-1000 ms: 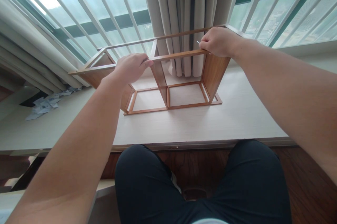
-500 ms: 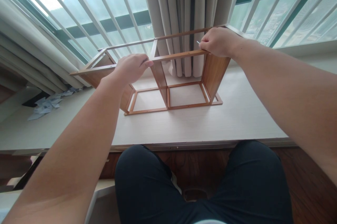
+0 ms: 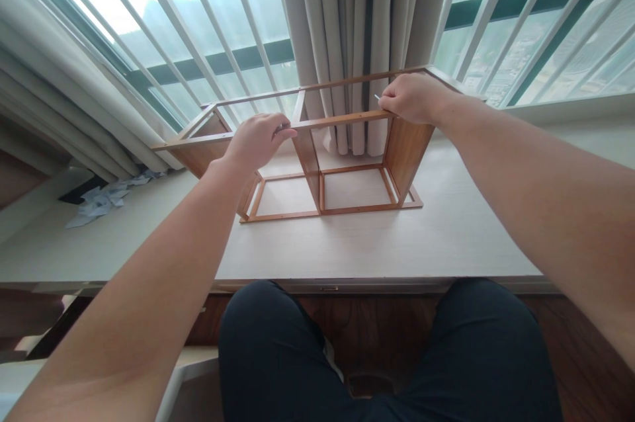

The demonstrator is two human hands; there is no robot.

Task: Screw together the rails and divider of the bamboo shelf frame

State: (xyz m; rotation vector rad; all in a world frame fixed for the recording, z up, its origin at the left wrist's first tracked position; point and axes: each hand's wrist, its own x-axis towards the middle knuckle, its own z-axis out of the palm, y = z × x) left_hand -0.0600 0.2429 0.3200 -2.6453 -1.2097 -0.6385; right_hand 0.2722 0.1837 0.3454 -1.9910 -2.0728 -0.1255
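A brown wooden shelf frame stands on the pale surface, with upright panels joined by thin rails at top and bottom. My left hand is closed over its near top rail, beside the middle panel, thumb on the near side. Farther right, the fingers of my right hand are pinched together at the same rail, by the right panel. A thin pale rod pokes out from those fingers; the rest of it is hidden in the hand.
The pale ledge runs across in front of my knees. Behind the frame hang grey curtains and barred windows. Crumpled papers lie at the left. An open drawer is at lower left.
The view has tilted up a little, so the frame and both hands appear lower and slightly further right. Both hands keep their places on the rail.
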